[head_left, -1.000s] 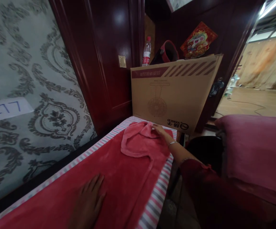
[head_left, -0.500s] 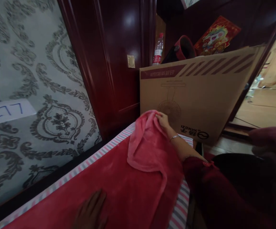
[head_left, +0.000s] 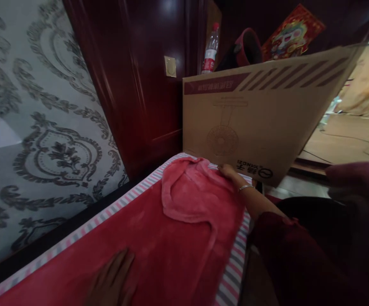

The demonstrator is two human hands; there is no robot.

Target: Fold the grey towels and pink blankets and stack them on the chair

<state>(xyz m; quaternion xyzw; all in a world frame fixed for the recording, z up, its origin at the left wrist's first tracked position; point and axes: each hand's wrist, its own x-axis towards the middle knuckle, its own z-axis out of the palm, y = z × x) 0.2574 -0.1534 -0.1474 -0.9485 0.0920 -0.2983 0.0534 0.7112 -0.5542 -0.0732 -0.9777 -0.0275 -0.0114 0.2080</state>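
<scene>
A plush pinkish-red blanket (head_left: 133, 225) covers most of a striped sheet (head_left: 234, 272), its far end folded back in a loose, wavy flap. My left hand (head_left: 112, 276) rests flat on the blanket at the bottom, fingers stretched out. At the blanket's far right edge, my right hand (head_left: 228, 172) is low over the sheet with its fingers curled together at the cloth; the fingertips are small and partly hidden. A bracelet (head_left: 245, 187) circles the right wrist.
A large cardboard box (head_left: 264, 114) stands just past the far end. Behind it are a plastic bottle (head_left: 210, 51) and a red festive card (head_left: 294, 36). Dark red panelling (head_left: 133, 85) and patterned wallpaper (head_left: 60, 157) border the left. A dark rounded object (head_left: 315, 225) lies at right.
My right hand has moved down and to the right along the far edge. The raised part of the blanket has dropped flatter. My left hand stays on the cloth; the view has shifted slightly.
</scene>
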